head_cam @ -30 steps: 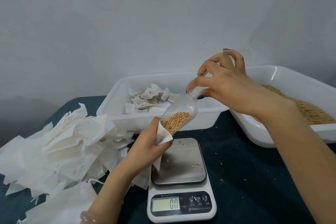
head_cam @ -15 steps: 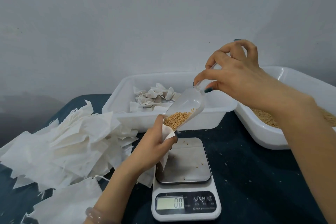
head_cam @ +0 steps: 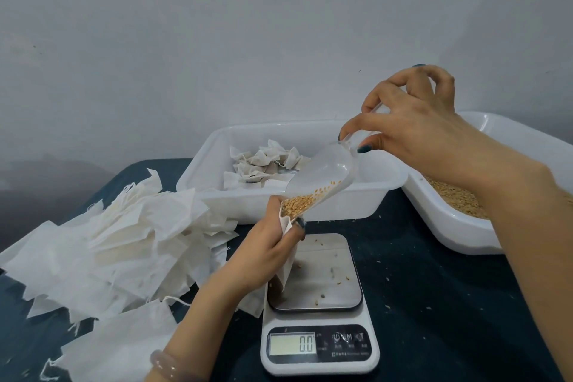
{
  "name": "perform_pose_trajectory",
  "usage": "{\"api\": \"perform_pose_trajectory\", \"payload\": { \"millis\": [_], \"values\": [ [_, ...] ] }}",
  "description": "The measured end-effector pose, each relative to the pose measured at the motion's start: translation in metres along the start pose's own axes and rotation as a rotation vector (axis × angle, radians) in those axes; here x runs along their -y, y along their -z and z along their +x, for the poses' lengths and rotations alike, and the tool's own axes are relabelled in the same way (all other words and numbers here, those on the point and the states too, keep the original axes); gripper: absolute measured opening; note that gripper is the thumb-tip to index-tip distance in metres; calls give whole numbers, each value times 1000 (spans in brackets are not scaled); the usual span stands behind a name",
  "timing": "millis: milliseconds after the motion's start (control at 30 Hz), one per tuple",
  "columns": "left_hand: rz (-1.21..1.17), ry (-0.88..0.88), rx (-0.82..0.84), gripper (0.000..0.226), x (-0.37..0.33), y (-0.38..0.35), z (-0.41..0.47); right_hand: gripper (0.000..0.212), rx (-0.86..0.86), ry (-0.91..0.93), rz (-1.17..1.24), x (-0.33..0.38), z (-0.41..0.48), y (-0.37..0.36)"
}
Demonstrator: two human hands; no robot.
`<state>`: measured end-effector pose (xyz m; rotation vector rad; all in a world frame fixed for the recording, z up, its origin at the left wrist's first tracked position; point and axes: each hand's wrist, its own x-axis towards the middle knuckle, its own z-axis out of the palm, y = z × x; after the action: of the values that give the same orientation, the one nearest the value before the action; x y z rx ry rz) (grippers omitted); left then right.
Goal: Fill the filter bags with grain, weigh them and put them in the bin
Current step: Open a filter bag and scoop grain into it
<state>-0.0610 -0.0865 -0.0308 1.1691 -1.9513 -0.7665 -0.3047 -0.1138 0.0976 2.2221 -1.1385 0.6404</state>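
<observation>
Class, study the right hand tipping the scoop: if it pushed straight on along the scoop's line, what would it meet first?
Most likely the open filter bag, whose mouth the scoop seems to touch, then the left hand gripping it. Depth is hard to judge.

We see 1 plain wall (head_cam: 217,40), pale grey-white and matte, filling everything behind and above the table (head_cam: 434,304). The table top is dark teal, its far left corner in view. Left of the table, low down, there's a darker grey shadowy patch (head_cam: 46,183); wall or floor, we can't tell. Light is soft, even and dimmish.
</observation>
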Motion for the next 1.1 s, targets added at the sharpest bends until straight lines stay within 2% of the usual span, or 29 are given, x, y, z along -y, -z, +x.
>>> {"api": "perform_pose_trajectory", "payload": {
  "millis": [233,333,500,633,733,867,933,1000,1100],
  "values": [
    [-2,-30,-26,49,0,2,0,25,53,-95,125,-7,-16,-13],
    [-5,-47,-52,51,1,3,0,37,134,-224,306,-10,-30,-21],
    [-29,-21,-110,58,3,6,1,33,211,-398,562,-12,-51,-43],
    [-66,-54,-183,46,7,13,1,40,136,-622,688,-20,-56,-56],
    [45,-75,-267,33,13,20,3,29,123,-812,501,-38,-61,-65],
    [469,-121,-300,24,21,23,2,29,58,-985,327,-57,-75,-65],
    [521,-150,-305,22,19,23,2,28,116,-1043,202,-66,-81,-63],
    [336,-138,-283,15,14,23,3,30,305,-1085,69,-74,-83,-63],
    [-122,-45,-201,15,4,17,5,38,631,-1089,36,-77,-85,-68]
  ]
}}
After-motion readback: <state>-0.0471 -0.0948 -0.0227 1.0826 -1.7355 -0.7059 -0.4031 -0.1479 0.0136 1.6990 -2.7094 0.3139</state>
